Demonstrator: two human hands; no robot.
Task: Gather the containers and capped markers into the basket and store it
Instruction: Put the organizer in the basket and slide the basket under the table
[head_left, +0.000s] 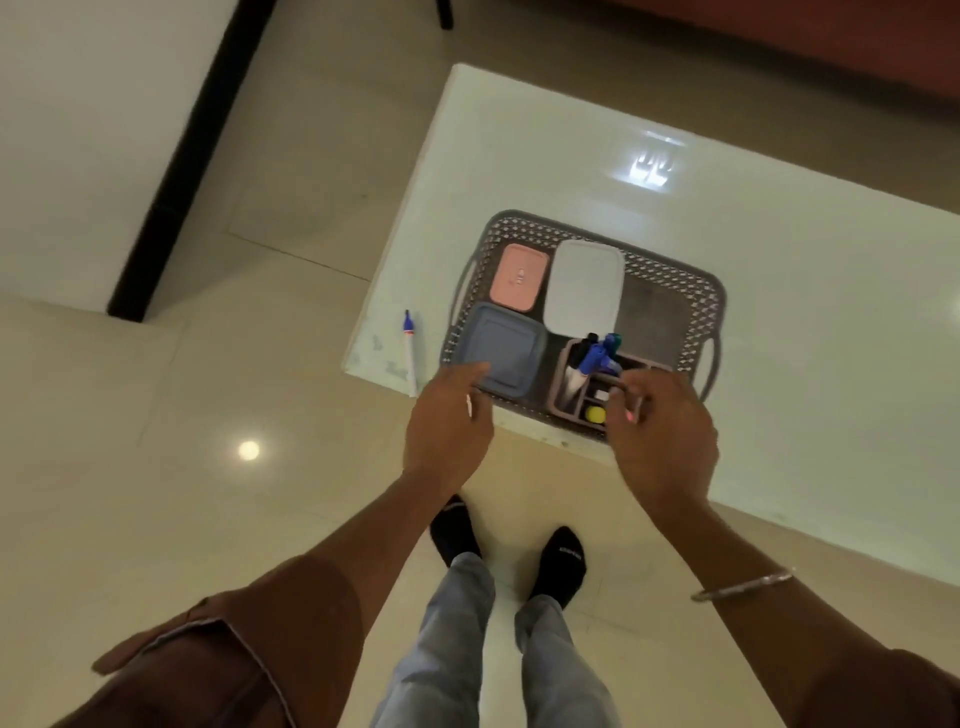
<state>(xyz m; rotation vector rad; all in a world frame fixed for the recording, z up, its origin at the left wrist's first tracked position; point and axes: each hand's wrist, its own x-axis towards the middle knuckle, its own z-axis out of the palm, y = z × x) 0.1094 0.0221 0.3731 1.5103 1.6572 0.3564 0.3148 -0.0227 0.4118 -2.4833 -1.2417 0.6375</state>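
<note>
A grey perforated basket sits at the near corner of the white table. Inside it lie a pink lidded container, a white lidded container and a grey-blue lidded container. A pinkish organiser in the basket holds several capped markers and a yellow item. One marker, white with a blue cap, lies on the table left of the basket. My left hand hovers at the basket's near left edge, fingers apart. My right hand hangs over the organiser, fingers loosely curled, nothing visibly held.
The table's near edge runs diagonally just in front of my feet on the beige tiled floor. A black post and a white wall stand at the left. A reddish-brown surface lies beyond the table.
</note>
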